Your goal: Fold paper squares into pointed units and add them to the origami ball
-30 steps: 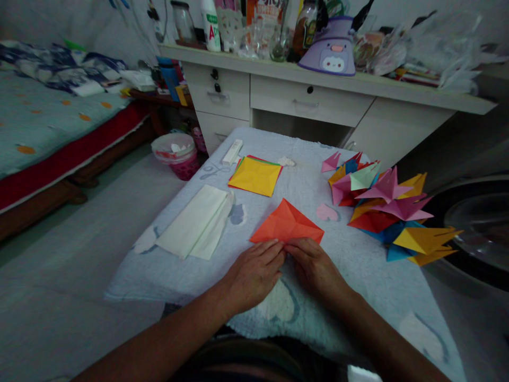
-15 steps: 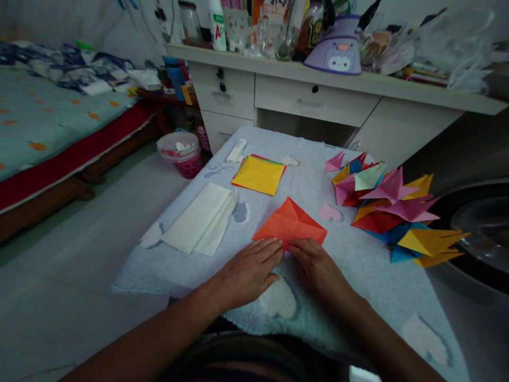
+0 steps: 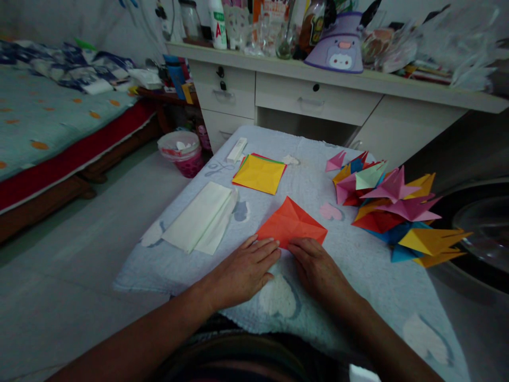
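A creased sheet of orange origami paper [image 3: 292, 225] lies on the cloth-covered table in front of me, its near edge folded. My left hand [image 3: 248, 268] rests with its fingers stretched flat along the paper's near left edge. At the near right edge, my right hand [image 3: 316, 265] has its fingers bent and pressed together on the paper; the thumb is hidden beneath. Farther off sits a stack of square paper sheets [image 3: 259, 174], yellow on top with red and green edges showing.
Several folded paper pieces [image 3: 392, 199] in many colours pile up at the table's right. A folded white cloth or tissue [image 3: 201, 218] lies to the left, with a small white box [image 3: 237, 150] beyond. Behind stands a white drawer cabinet [image 3: 318, 95]; a pink bin [image 3: 183, 151] is on the floor.
My left hand has slid slightly left along the paper's near edge. The right hand has stayed at nearly the same spot.
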Tool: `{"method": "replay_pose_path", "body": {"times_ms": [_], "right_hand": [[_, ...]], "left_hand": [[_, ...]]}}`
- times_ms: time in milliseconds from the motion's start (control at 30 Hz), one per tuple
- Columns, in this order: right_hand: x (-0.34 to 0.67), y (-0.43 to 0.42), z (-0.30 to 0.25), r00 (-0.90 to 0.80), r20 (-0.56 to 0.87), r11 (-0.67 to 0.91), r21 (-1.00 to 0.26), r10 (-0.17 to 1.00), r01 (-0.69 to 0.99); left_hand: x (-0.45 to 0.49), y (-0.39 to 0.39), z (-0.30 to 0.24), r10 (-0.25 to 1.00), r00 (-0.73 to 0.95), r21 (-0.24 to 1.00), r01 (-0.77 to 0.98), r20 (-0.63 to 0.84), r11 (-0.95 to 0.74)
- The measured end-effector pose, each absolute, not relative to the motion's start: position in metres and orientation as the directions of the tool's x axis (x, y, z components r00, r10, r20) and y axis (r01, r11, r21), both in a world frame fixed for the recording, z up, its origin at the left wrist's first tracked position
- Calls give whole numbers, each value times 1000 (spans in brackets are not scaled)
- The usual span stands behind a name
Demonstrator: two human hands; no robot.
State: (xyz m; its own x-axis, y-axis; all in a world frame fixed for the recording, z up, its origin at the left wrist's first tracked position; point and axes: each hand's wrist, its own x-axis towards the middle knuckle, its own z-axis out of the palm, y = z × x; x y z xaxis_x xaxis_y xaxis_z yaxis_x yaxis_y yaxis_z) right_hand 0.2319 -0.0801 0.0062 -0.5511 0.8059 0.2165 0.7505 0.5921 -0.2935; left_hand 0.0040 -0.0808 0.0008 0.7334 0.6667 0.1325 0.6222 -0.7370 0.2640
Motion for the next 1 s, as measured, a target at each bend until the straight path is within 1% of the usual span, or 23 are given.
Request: {"method": "replay_pose_path", "body": {"times_ms": [133, 300, 400, 500, 633, 700, 1000], "right_hand": [[231, -80, 5, -552, 213, 592, -291, 806, 751], [231, -80, 6, -546, 210, 585, -307, 811, 751], [230, -81, 8, -548, 207, 586, -300, 811, 753], [229, -81, 10, -552, 213, 591, -285, 806, 754], [226, -83, 12, -564, 228, 607, -251, 794, 754], [224, -83, 12, -565, 223, 606, -227, 795, 763], [220, -90, 3, -533, 173, 555, -121, 828, 823]], "left_hand": [[-2, -83, 1, 663, 731, 242, 622, 163, -745], [-6, -90, 3, 604, 723, 191, 576, 336, -795], [0, -96, 5, 550, 741, 184, 523, 384, -832], [10, -98, 3, 554, 749, 197, 519, 363, -832], [19, -94, -7, 678, 650, 193, 658, 343, -728], [20, -93, -10, 721, 618, 189, 703, 314, -685], [17, -90, -6, 776, 591, 220, 745, 222, -630]]}}
